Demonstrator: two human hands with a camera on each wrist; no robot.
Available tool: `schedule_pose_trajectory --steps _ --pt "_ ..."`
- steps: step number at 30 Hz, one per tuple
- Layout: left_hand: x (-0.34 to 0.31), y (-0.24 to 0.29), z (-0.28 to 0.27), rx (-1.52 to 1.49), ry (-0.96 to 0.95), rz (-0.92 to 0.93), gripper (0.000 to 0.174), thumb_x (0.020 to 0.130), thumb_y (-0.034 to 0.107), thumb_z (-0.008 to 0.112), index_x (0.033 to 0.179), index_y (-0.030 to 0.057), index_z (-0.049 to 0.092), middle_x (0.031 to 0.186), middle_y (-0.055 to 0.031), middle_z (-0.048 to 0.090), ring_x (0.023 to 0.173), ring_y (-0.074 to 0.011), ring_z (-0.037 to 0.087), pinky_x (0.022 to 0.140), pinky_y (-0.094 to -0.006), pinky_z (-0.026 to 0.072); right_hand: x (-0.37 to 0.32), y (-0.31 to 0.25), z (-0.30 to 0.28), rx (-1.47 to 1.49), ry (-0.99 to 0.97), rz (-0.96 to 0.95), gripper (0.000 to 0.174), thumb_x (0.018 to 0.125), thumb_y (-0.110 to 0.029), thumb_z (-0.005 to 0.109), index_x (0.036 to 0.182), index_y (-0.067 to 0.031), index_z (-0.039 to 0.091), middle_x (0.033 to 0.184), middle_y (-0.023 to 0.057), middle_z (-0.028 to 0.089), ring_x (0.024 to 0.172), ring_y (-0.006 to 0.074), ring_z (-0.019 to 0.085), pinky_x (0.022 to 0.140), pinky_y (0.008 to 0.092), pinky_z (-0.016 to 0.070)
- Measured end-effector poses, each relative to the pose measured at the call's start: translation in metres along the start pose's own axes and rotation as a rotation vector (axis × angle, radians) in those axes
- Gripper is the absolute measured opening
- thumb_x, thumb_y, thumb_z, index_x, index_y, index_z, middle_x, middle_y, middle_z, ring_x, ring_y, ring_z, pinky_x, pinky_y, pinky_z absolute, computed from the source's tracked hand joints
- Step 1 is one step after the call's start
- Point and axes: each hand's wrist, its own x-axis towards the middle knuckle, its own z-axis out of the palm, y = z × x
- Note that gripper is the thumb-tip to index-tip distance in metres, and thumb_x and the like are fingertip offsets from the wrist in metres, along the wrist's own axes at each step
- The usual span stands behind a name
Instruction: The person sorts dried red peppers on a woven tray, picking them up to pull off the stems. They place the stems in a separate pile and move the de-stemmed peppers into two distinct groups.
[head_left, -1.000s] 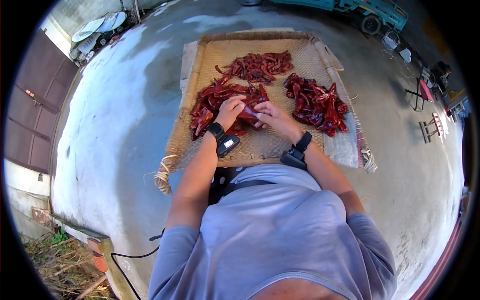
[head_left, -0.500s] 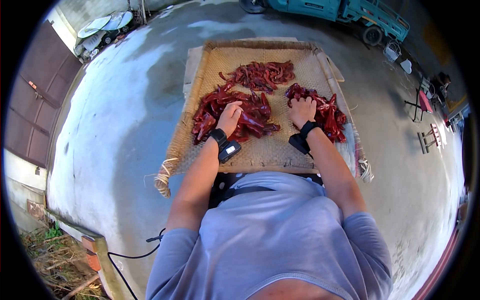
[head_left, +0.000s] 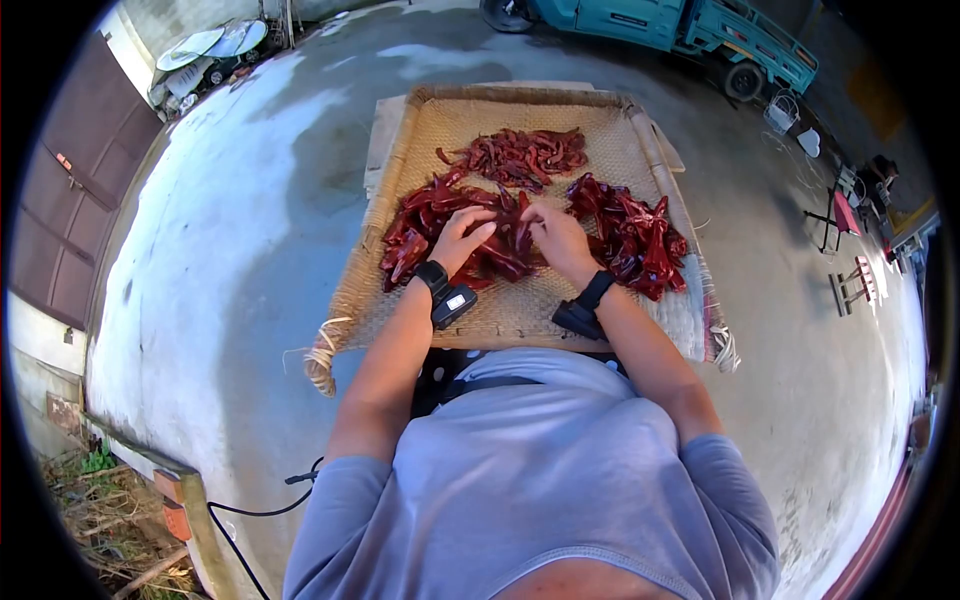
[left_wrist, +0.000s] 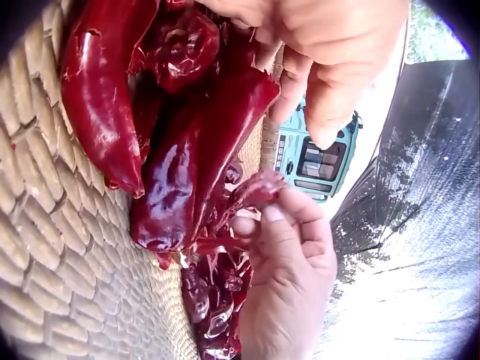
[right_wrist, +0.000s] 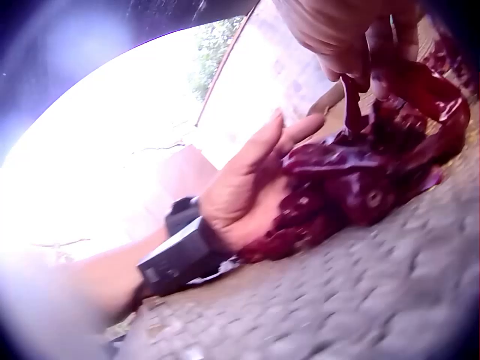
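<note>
My left hand (head_left: 463,238) rests at the left pile of glossy red chili peppers (head_left: 405,255), its thumb and fingers extended over them. In the left wrist view this hand (left_wrist: 330,45) is beside a pepper's pale stem end, and large peppers (left_wrist: 180,172) lie below it. My right hand (head_left: 562,245) is over the right edge of the same pile, fingers pointing down. Between its thumb and fingertips it pinches a dark red chili pepper (right_wrist: 352,105); the left wrist view shows the pinched end (left_wrist: 259,187) too.
The peppers lie on a woven tray (head_left: 490,335) with a raised rim. A second pile (head_left: 640,245) lies at the right, and a pile of smaller, shrivelled peppers (head_left: 520,158) at the back. Beyond the tray stands a teal three-wheeled truck (head_left: 640,25).
My right hand let go of a pepper beside the left hand, reached to the right pile, then came back to the left pile and took a pepper. My left hand has stayed at the left pile.
</note>
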Motion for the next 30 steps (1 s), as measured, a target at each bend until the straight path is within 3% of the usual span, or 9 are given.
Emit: schedule_pose_trajectory --steps 5,9,12,15,18,21,24,27,30 --pt "0.0 -0.006 0.0 -0.04 -0.024 -0.004 0.031 0.097 0.03 0.064 0.118 0.0081 0.067 0.143 -0.0108 0.047 0.135 -0.0251 0.042 0.114 -0.0381 0.0306 -0.009 -0.01 0.03 0.361 -0.199 -0.06 0.018 0.09 -0.006 0.059 0.108 -0.0056 0.061 0.097 0.0129 0.069 0.089 0.0277 0.068 0.078 0.037 0.0529" --pt "0.001 -0.015 0.002 -0.122 0.061 0.021 0.019 0.092 0.024 0.069 0.095 0.0067 0.063 0.134 -0.0123 0.056 0.126 -0.0253 0.049 0.11 -0.0372 0.0341 -0.015 -0.015 0.03 0.647 -0.321 0.015 0.018 0.09 -0.007 0.061 0.107 -0.0041 0.062 0.099 0.0125 0.069 0.09 0.026 0.068 0.079 0.0354 0.0527" --pt "0.002 -0.018 0.003 -0.235 0.098 0.002 0.018 0.092 0.018 0.067 0.087 0.0059 0.056 0.131 -0.0111 0.058 0.12 -0.0221 0.051 0.105 -0.0358 0.0363 -0.021 -0.023 0.011 0.218 -0.048 0.02 0.02 0.089 -0.006 0.06 0.109 -0.0043 0.063 0.098 0.0127 0.069 0.09 0.0264 0.067 0.08 0.0363 0.0528" --pt "0.001 -0.02 -0.001 -0.311 0.077 -0.036 0.016 0.094 0.014 0.062 0.083 0.0089 0.051 0.137 -0.0102 0.055 0.12 -0.0187 0.05 0.106 -0.0355 0.0343 -0.016 0.022 0.013 0.102 0.2 0.108 0.022 0.088 -0.006 0.061 0.11 -0.0045 0.064 0.098 0.0134 0.069 0.091 0.0274 0.067 0.08 0.0374 0.0529" --pt "0.004 -0.023 -0.003 -0.339 0.104 -0.06 0.014 0.093 0.009 0.061 0.083 0.0089 0.051 0.136 -0.0108 0.056 0.117 -0.0178 0.051 0.105 -0.0349 0.0353 -0.023 0.035 0.011 0.018 0.187 0.116 0.025 0.087 -0.014 0.064 0.111 -0.0059 0.064 0.099 0.014 0.068 0.09 0.0291 0.067 0.08 0.0392 0.0533" --pt "0.003 -0.022 0.001 -0.281 0.17 -0.037 0.014 0.09 0.011 0.066 0.086 0.0054 0.053 0.129 -0.011 0.062 0.112 -0.0213 0.055 0.101 -0.0351 0.0392 -0.028 0.022 0.01 -0.045 0.009 0.211 0.033 0.085 -0.025 0.068 0.114 -0.0084 0.064 0.1 0.0132 0.068 0.094 0.0305 0.066 0.083 0.042 0.052" --pt "0.001 -0.015 0.002 -0.261 0.171 0.005 0.008 0.09 0.01 0.064 0.095 0.0062 0.059 0.126 -0.0105 0.063 0.113 -0.0226 0.056 0.104 -0.0363 0.0384 -0.035 0.023 0.014 -0.317 -0.019 0.083 0.04 0.084 -0.033 0.069 0.116 -0.0098 0.064 0.104 0.0124 0.068 0.1 0.0311 0.064 0.087 0.0439 0.0499" --pt "0.001 -0.008 0.0 -0.272 0.091 -0.042 0.014 0.091 0.01 0.064 0.105 0.0088 0.066 0.129 -0.0109 0.06 0.121 -0.0248 0.053 0.107 -0.0386 0.0368 -0.037 0.021 0.014 -0.315 -0.011 0.114 0.042 0.082 -0.031 0.071 0.117 -0.0101 0.063 0.106 0.0132 0.068 0.104 0.032 0.063 0.089 0.0448 0.048" --pt "-0.001 -0.008 -0.002 -0.162 0.048 0.004 0.018 0.092 0.014 0.065 0.109 0.0111 0.071 0.135 -0.0108 0.055 0.13 -0.0263 0.047 0.109 -0.0399 0.0351 -0.034 0.019 0.008 -0.094 -0.027 0.167 0.043 0.08 -0.025 0.074 0.118 -0.0093 0.064 0.105 0.0139 0.068 0.097 0.0283 0.064 0.085 0.0416 0.0502"
